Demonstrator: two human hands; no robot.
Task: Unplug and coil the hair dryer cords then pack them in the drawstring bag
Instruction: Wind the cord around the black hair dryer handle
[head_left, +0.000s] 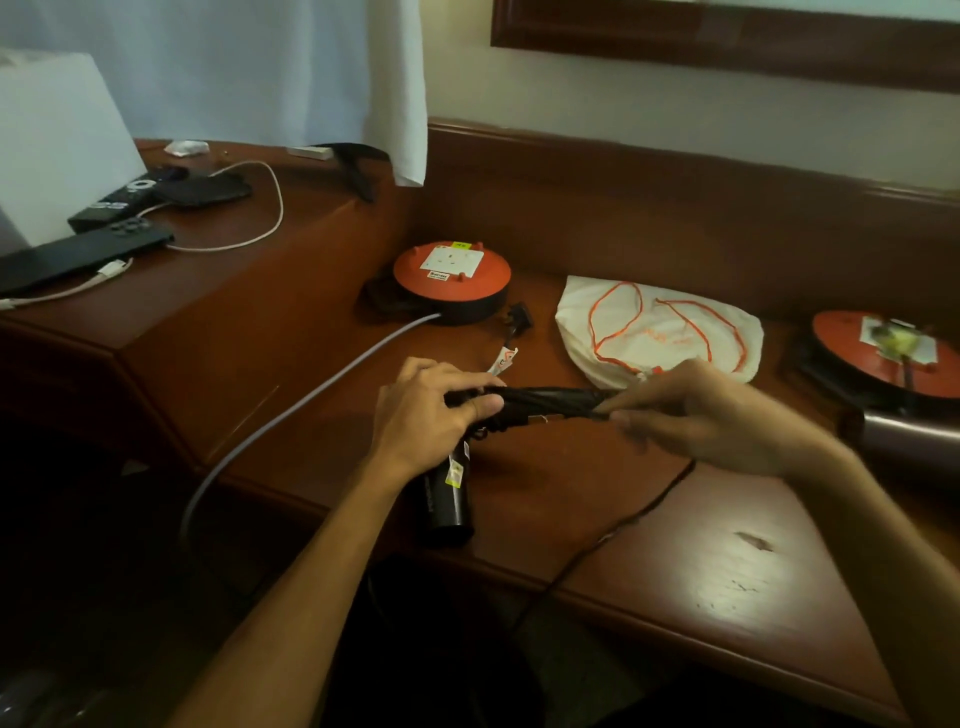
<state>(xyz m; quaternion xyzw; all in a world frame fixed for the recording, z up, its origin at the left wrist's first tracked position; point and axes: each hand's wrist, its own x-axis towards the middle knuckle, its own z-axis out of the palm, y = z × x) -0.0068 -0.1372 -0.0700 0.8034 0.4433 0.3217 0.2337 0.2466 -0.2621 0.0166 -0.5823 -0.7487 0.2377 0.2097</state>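
A black hair dryer (448, 493) hangs just above the wooden desk (727, 561), barrel pointing down toward me. Its black cord is bunched into a bundle (545, 402) stretched between my hands. My left hand (431, 410) grips the bundle's left end by the dryer's handle. At the bundle's right end my right hand (701, 415) pinches the cord. A loose length of black cord (623, 525) trails from under my right hand over the desk's front edge. The white drawstring bag (660, 332) with orange cords lies flat behind my hands. A black plug (519, 316) lies beside the left reel.
An orange extension reel (451, 275) with a grey cable (291, 410) sits behind my left hand. A second orange reel (883, 353) with something plugged in stands at the far right, a metallic dryer barrel (909, 439) below it. Phones, a remote and a white cable lie on the raised left shelf (234, 291).
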